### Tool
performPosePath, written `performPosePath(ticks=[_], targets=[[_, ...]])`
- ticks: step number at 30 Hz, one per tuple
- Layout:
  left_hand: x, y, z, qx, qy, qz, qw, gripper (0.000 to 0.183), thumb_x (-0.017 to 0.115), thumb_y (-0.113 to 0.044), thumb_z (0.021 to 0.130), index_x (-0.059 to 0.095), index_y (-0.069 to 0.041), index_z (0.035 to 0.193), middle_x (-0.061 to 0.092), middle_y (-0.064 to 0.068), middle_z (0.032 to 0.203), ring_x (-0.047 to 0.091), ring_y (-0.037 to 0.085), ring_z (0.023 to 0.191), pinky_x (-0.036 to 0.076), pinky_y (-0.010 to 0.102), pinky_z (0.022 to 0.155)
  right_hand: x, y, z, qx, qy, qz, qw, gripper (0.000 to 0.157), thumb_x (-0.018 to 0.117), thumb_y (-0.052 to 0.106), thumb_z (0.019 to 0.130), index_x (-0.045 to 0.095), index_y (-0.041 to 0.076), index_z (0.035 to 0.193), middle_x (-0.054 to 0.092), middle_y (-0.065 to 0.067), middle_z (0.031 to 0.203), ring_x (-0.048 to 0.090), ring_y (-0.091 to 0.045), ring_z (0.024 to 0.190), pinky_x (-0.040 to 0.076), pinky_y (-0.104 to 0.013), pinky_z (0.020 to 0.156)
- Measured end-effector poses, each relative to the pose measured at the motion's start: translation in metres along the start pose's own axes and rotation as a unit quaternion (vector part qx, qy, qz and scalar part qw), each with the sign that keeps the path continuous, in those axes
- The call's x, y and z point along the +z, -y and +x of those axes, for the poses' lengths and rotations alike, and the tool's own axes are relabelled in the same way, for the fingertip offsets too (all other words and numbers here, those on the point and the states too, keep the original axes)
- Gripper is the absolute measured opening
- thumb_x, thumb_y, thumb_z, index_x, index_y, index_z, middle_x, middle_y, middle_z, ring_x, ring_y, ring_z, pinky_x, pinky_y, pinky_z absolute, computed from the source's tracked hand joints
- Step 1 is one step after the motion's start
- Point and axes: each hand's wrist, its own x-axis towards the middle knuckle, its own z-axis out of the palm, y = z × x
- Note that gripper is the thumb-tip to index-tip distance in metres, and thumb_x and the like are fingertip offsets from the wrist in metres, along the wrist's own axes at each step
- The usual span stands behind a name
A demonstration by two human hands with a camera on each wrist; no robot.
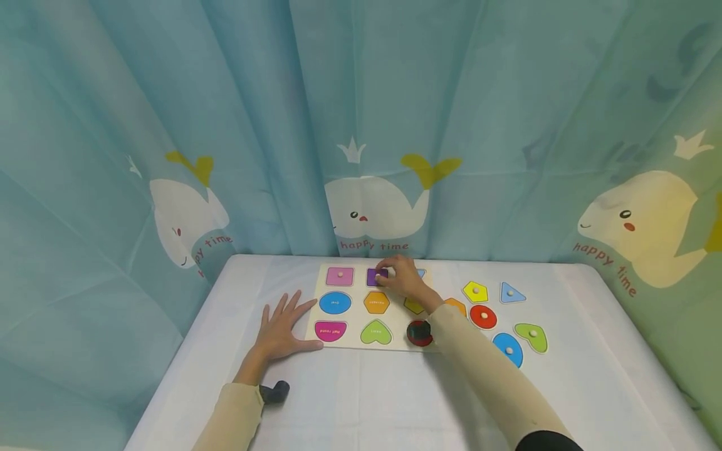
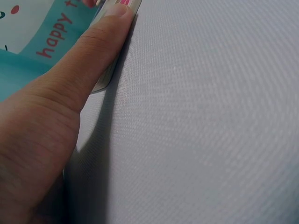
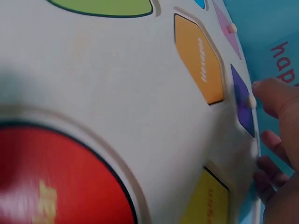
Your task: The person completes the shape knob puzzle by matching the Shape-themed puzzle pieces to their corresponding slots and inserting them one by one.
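Observation:
A white shape puzzle board (image 1: 356,313) lies on the table. My right hand (image 1: 403,279) is over its far edge, fingers bent around the knob of a purple square piece (image 1: 372,277). In the right wrist view the knob (image 3: 251,101) shows uncovered beside the spread thumb and fingers (image 3: 268,95). The purple piece sits in its slot, like the pink square piece (image 1: 340,276) beside it. My left hand (image 1: 284,329) is spread at the board's left side, its thumb (image 2: 105,35) resting on the near left corner.
Right of the board lie loose knobbed pieces: a yellow pentagon (image 1: 476,291), blue triangle (image 1: 511,293), red circle (image 1: 483,317), green heart (image 1: 531,337), blue oval (image 1: 509,349) and a partly covered orange piece (image 1: 455,305). A blue curtain (image 1: 383,94) hangs behind the white table (image 1: 350,401).

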Motion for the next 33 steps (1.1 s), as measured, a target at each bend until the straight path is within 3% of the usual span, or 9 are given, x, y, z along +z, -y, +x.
performPosePath(ticks=[6, 11, 19, 33], targets=[[0.0, 0.0, -0.001, 0.0, -0.001, -0.001, 1.0, 0.103, 0.081, -0.067, 0.071, 0.044, -0.023, 0.157, 0.021, 0.015, 0.17, 0.008, 0.046, 0.156, -0.002, 0.075, 0.117, -0.015, 0.003, -0.007, -0.012, 0.011, 0.003, 1.0, 0.037, 0.076, 0.025, 0.095, 0.07, 0.007, 0.127, 0.066, -0.014, 0.124, 0.055, -0.034, 0.116, 0.046, -0.054, 0.101], [0.0, 0.001, -0.002, -0.002, 0.001, -0.002, 1.0, 0.104, 0.081, -0.067, 0.071, 0.044, -0.024, 0.158, 0.02, 0.014, 0.17, 0.006, 0.045, 0.156, -0.003, 0.074, 0.117, -0.03, -0.002, -0.016, -0.029, 0.008, 0.014, 0.999, 0.039, 0.077, 0.02, 0.094, 0.069, 0.003, 0.128, 0.065, -0.016, 0.126, 0.06, -0.035, 0.116, 0.052, -0.05, 0.101], [0.001, 0.002, -0.001, 0.0, -0.001, -0.003, 1.0, 0.104, 0.081, -0.066, 0.071, 0.044, -0.023, 0.157, 0.02, 0.015, 0.17, 0.007, 0.045, 0.156, -0.003, 0.075, 0.117, -0.056, -0.014, -0.032, -0.013, 0.005, -0.003, 1.0, 0.042, 0.076, 0.024, 0.095, 0.067, 0.006, 0.131, 0.065, -0.014, 0.13, 0.059, -0.035, 0.116, 0.053, -0.051, 0.099], [-0.001, 0.0, 0.001, 0.002, 0.003, 0.001, 1.0, 0.104, 0.08, -0.067, 0.071, 0.043, -0.023, 0.158, 0.021, 0.016, 0.169, 0.007, 0.046, 0.155, -0.002, 0.076, 0.116, -0.099, -0.048, -0.071, -0.065, -0.036, -0.024, 0.997, 0.039, 0.078, 0.015, 0.092, 0.069, 0.0, 0.127, 0.066, -0.02, 0.129, 0.061, -0.041, 0.111, 0.055, -0.057, 0.091]])
